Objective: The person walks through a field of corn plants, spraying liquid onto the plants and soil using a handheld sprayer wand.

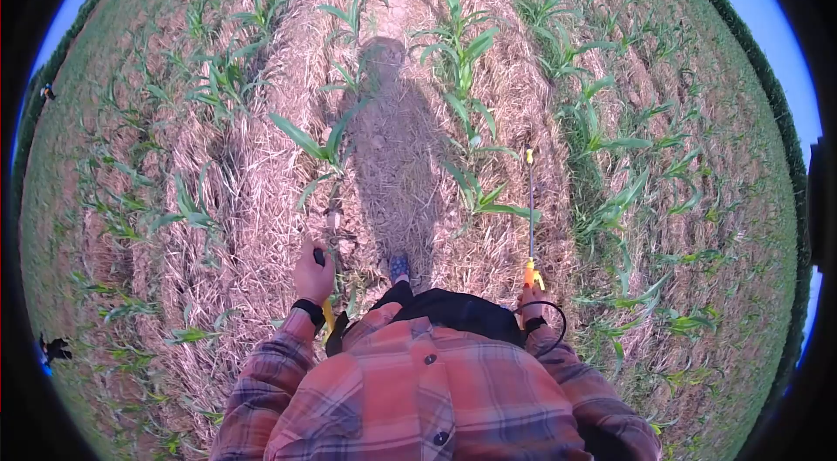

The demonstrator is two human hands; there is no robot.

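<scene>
My right hand (530,299) is closed round the orange and yellow handle of a spray wand (531,217). The wand's thin metal tube points forward and ends in a yellow nozzle above the straw. A dark hose curves beside my right wrist. On the other side, my left hand (314,274) is wrapped round the black grip of a pump lever (328,315), whose yellow part shows below the hand. Young corn plants (324,147) stand in front of both hands, the nearest ones between the lever and the wand.
Rows of corn (462,60) run forward across straw-covered ground (279,156). My shadow (397,156) falls straight ahead between two rows. One shoe (398,267) shows below my waist. Far to the left are a distant person (47,91) and a dark figure (56,349) at the frame's edge.
</scene>
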